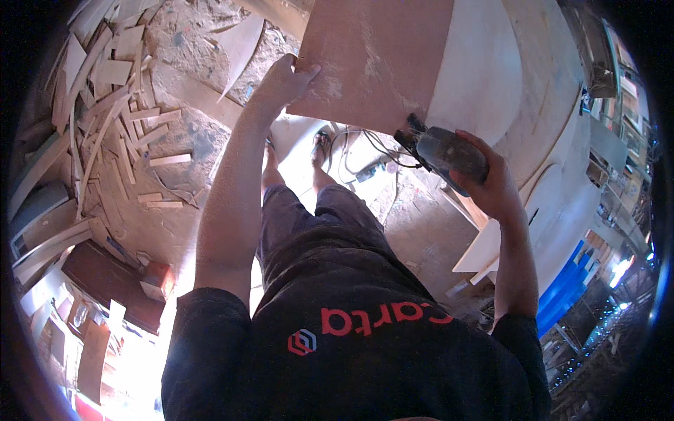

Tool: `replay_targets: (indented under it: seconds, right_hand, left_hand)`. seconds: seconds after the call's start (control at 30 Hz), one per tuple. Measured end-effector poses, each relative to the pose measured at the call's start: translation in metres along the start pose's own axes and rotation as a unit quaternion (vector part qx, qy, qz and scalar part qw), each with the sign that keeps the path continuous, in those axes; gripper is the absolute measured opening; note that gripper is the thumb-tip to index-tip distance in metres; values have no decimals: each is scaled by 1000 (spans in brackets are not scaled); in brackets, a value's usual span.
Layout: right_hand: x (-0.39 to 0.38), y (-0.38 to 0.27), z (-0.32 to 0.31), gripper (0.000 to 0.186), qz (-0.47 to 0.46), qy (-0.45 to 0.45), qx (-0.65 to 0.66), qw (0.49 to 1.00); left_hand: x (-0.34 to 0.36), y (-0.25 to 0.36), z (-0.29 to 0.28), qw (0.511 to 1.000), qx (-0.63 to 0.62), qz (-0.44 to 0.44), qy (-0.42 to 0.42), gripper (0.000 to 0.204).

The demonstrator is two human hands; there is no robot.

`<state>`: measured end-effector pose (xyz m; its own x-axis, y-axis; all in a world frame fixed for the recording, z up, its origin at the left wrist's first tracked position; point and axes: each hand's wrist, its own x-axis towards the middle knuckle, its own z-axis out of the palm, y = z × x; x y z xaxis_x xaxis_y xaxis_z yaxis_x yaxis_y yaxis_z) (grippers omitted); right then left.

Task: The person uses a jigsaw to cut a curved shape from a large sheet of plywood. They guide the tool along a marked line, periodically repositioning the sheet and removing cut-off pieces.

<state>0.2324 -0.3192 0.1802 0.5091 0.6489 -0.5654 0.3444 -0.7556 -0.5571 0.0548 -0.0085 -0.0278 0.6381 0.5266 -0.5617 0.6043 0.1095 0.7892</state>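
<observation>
My left hand (295, 78) grips the left edge of a reddish-brown thin wooden sheet (368, 56) near the top of the head view. My right hand (477, 175) is closed around a dark handheld power tool (449, 151), whose front end is at the sheet's lower right corner. A paler board (477, 63) lies beside the sheet on the right. A dark cable hangs below the tool, near my feet.
Many loose wood offcuts (126, 140) cover the floor on the left. A curved pale cut piece (239, 49) lies at the top. Stacked boards (562, 203) and a blue object (572, 281) stand at the right. My legs are below the sheet.
</observation>
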Motion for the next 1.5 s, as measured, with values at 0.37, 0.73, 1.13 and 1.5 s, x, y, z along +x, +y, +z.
replay_targets:
  seconds: [0.37, 0.73, 1.13, 1.5]
  right_hand:
    - [5, 4, 1, 59, -37, -1, -39, 999]
    - [13, 9, 5, 51, -97, 32, -41, 994]
    - [12, 11, 6, 51, -108, 50, -76, 990]
    - [12, 11, 7, 53, -82, 48, -48, 994]
  left_hand:
    - [1, 35, 26, 988, 114, 10, 100, 72]
    - [1, 25, 29, 988, -66, 52, 129, 43]
    - [10, 14, 33, 982, -4, 40, 183, 59]
    - [9, 19, 36, 980, 37, 9, 193, 66]
